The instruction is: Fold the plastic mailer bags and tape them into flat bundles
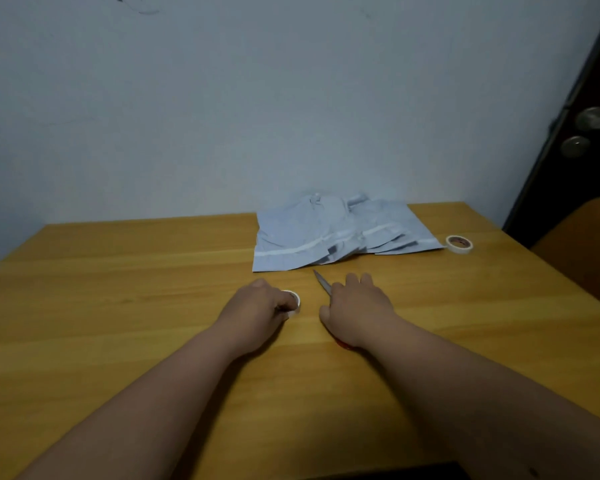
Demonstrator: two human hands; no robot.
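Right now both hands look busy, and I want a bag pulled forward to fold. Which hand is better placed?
Probably the right hand: it lies nearer the bags, though it rests on the scissors. The left hand grips a tape roll.

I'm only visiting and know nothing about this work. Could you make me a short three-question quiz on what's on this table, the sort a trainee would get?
1. True or false: the pile of pale grey plastic mailer bags lies at the far side of the yellow wooden table, near the wall.
2. Which hand holds the small white tape roll? A) left hand B) right hand C) neither
3. Fill in: the right hand rests on red-handled scissors with a metal ____ pointing at the bags.

Key: 1 true; 2 A; 3 blade. A second, larger white tape roll lies untouched, right of the bags.
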